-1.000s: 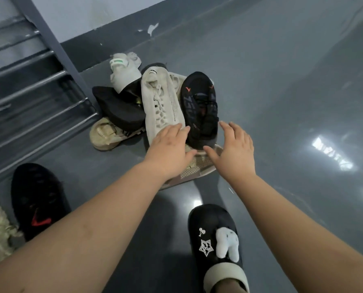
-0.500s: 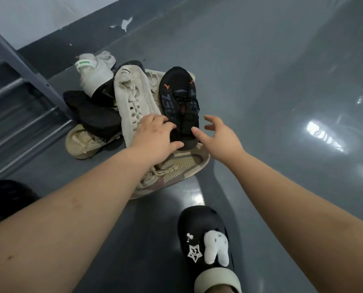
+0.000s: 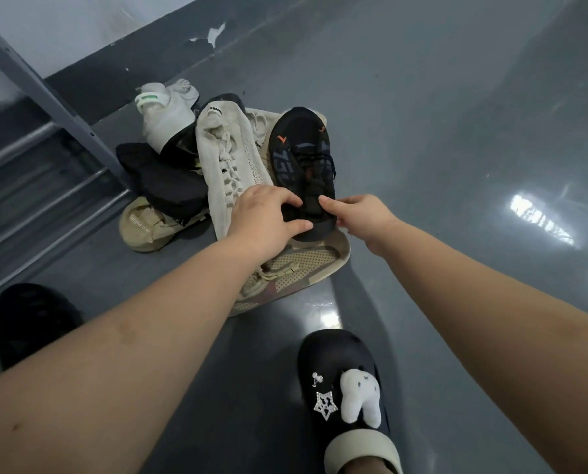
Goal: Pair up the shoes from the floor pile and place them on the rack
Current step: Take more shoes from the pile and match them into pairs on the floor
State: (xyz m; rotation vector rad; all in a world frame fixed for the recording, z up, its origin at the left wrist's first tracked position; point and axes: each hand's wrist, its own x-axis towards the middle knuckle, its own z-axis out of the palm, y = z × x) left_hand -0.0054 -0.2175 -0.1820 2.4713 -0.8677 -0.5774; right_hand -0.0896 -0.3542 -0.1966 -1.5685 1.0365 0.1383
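Note:
A pile of shoes lies on the grey floor beside the rack (image 3: 56, 97). On top sits a black sneaker (image 3: 299, 155) with orange marks, next to a cream knit sneaker (image 3: 227, 159). My left hand (image 3: 265, 220) and my right hand (image 3: 357, 217) both grip the near end of the black sneaker, fingers curled on it from either side. Under them lies a beige sneaker (image 3: 306, 268) on its side. A white sneaker (image 3: 164, 118) with a green tab, a black slipper (image 3: 169, 183) and a tan sandal (image 3: 148, 227) lie at the left of the pile.
The grey metal rack has slanted rails at the left. A black shoe (image 3: 32, 319) lies on the floor at the lower left. My foot wears a black clog (image 3: 343, 388) with a white plush charm, close to the pile. Glossy floor stretches to the right.
Both hands moved forward from above the pile and closed on the near end of the black sneaker. The view shifted slightly.

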